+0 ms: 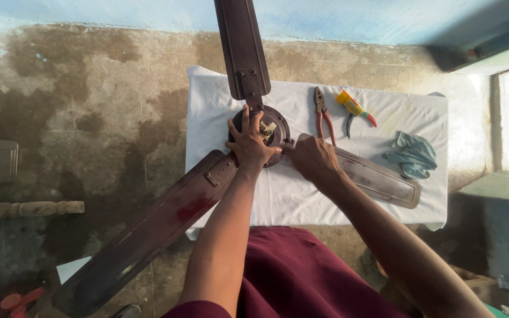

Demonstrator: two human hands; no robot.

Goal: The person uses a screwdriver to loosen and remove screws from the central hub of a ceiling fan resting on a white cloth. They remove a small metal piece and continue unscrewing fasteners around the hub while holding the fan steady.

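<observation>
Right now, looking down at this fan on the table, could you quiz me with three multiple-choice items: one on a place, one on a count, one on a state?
1. Where does the blue-green rag lie?
A. on the floor
B. on the white cloth, at its right end
C. on the fan hub

2. How many fan blades show?
A. three
B. two
C. five

3. What is the left hand doing?
A. hanging free
B. holding pliers
C. resting on the fan hub

Key: 1 B, the rag sits on the white cloth past the pliers. 2 A, three dark blades spread from the hub. 3 C, its fingers spread over the hub.
</observation>
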